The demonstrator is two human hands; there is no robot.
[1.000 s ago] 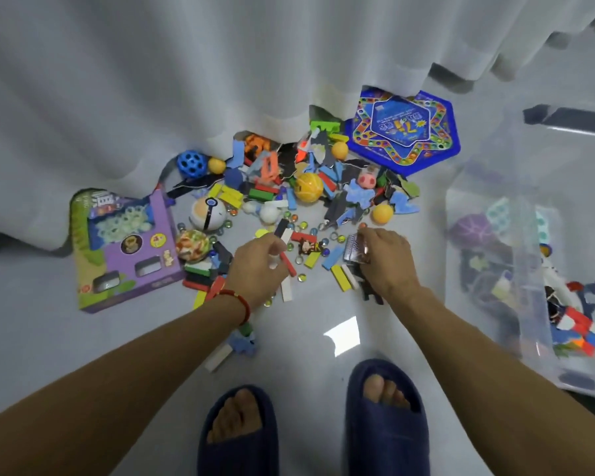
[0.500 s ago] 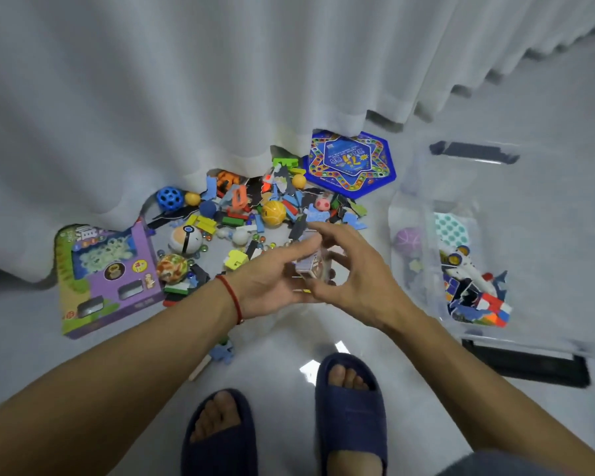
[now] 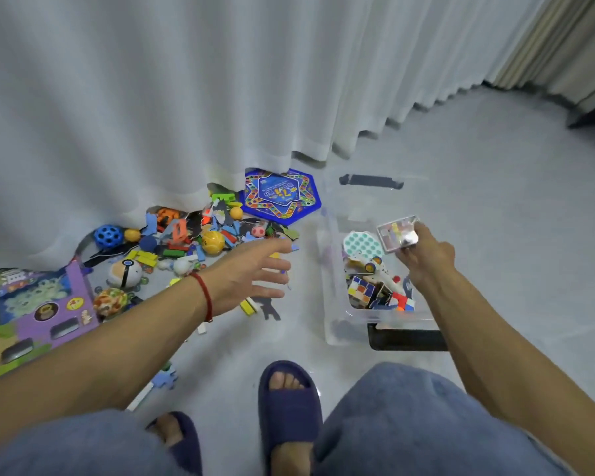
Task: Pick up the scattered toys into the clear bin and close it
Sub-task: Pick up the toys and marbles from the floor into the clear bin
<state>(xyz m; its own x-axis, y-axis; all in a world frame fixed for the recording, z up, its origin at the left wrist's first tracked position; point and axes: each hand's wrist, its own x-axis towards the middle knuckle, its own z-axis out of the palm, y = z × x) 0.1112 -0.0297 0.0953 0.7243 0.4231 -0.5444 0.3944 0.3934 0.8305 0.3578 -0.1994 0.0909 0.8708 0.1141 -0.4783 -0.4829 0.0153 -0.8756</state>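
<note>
**A:** Caught the right hand (image 3: 426, 259) pinching a small clear case (image 3: 397, 232) by one corner, right over the clear bin (image 3: 330, 297). Looked like a thin plastic box with little coloured bits inside, though too blurry to say which. Probably light and stiff, a bit slick too, so better gripped across the flat sides than by a corner. Might rattle or pop open if dropped from up there.

**B:** Yeah, and the left hand (image 3: 251, 273)? Empty, fingers spread and relaxed, hovering above the floor (image 3: 495, 201) near the scattered toys (image 3: 193, 242).

**A:** Already had a puzzle cube (image 3: 359, 292) and a dotted pad (image 3: 361, 245) in the bin, so only partly filled. Plenty left outside: yellow ball (image 3: 213, 241), blue holey ball (image 3: 108, 236), hexagonal game board (image 3: 279, 195), purple boxed set (image 3: 38, 307).

**B:** Balls probably easy, round and grippy. Loose marbles and flat foam pieces looked fiddlier, likely better scooped than picked singly. Board stiff and flat, best taken by an edge.
</note>
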